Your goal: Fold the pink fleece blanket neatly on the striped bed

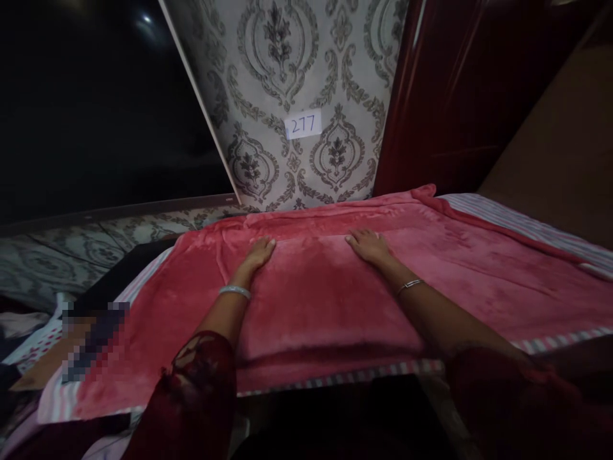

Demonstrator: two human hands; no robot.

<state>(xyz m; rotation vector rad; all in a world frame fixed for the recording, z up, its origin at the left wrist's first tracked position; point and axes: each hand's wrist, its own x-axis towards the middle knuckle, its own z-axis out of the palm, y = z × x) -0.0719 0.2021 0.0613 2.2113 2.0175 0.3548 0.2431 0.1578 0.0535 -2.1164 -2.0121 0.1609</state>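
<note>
hands (316, 250) flat, pink blanket's (316, 300) far fold edge

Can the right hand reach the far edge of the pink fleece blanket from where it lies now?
Probably yes. The right hand rests flat on the pink fleece blanket, close to its far edge, and nothing lies between them. The left hand is flat too, well aside.

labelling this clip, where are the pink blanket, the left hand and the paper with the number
pink blanket (330, 300), head view, on the folded middle part
left hand (258, 253), head view, on the back of the hand
number paper (303, 124), head view, on its centre
</note>
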